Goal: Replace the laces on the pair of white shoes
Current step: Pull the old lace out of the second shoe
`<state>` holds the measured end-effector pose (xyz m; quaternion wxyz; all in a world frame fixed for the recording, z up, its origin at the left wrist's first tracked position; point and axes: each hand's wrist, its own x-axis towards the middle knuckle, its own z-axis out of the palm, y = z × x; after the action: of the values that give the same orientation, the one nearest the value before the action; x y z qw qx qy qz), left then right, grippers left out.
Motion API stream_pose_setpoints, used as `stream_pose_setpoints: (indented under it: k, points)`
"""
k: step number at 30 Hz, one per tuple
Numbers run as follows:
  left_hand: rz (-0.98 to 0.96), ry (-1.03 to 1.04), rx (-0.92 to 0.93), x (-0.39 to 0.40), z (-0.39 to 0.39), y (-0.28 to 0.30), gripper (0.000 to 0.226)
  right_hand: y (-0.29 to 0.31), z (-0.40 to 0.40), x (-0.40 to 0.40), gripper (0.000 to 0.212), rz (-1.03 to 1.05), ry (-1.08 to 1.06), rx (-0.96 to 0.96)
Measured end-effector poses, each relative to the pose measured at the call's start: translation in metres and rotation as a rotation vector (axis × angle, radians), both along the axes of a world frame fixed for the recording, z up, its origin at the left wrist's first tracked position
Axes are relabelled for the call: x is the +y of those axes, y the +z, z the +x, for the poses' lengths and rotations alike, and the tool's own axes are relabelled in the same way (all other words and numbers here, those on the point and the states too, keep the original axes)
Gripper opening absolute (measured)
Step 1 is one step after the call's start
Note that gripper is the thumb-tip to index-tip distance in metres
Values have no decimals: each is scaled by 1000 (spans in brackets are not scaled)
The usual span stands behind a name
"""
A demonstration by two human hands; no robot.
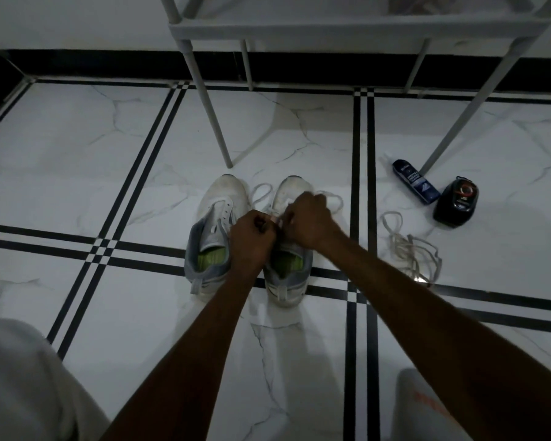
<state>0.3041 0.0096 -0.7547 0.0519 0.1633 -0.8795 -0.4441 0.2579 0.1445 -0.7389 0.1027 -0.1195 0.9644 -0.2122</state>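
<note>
On the marble-tile floor (pixel 77 148), left to right: left white shoe (pixel 215 230) unlaced, eyelets bare, nothing threaded yet. Just beside it, right white shoe (pixel 288 249) under both hands, with a lace (pixel 261 194) looping out past its toe on either side. Left hand (pixel 252 240) curled, pinching something small and pale between the fingertips, probably a lace end; right hand (pixel 309 222) clenched over the upper eyelets, apparently gripping the lace too, though hidden beneath the knuckles. Cannot tell whether threading in or pulling out. Further right, well apart from the pair, loose tangled laces (pixel 411 249) heaped on the floor. Beyond those, dark blue bottle (pixel 415 181) and black polish applicator (pixel 455 202). Judged barely midway: one shoe bare, the other in hand, both unfinished.
</note>
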Motion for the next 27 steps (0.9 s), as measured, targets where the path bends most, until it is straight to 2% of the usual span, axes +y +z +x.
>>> stream_pose_setpoints:
  k: [2,4,7,9,12,14,17,20,21,23,25,27]
  points:
    - [-18,-5,10,-3,-1,-3,13,-14,5,-6,23,89,91,89]
    - [3,5,12,-5,0,-4,15,-15,-1,10,19,72,62,172]
    - [17,31,20,-4,1,-1,11,-6,-34,63,21,110,-367,245]
    - [-1,29,16,-3,1,0,8,7,-48,93,22,109,-557,254]
    - [-20,12,31,0,3,4,10,22,-36,80,47,-126,-472,146]
    - [-20,-6,40,3,4,7,8,16,-24,53,40,-213,-276,74]
    - [-43,-34,34,6,4,10,6,-1,-5,15,30,-53,-46,-92]
    - [-62,-50,38,3,3,8,7,-5,6,1,19,16,36,16]
    - [-62,-39,36,1,4,7,8,-1,3,6,19,22,11,68]
    - [-59,-5,17,0,5,7,8,8,-16,35,20,-12,-219,146]
    - [-55,1,4,-1,5,6,8,19,-35,69,24,-42,-426,127]
    - [-53,-21,11,0,5,7,9,32,-39,80,48,-2,-451,27]
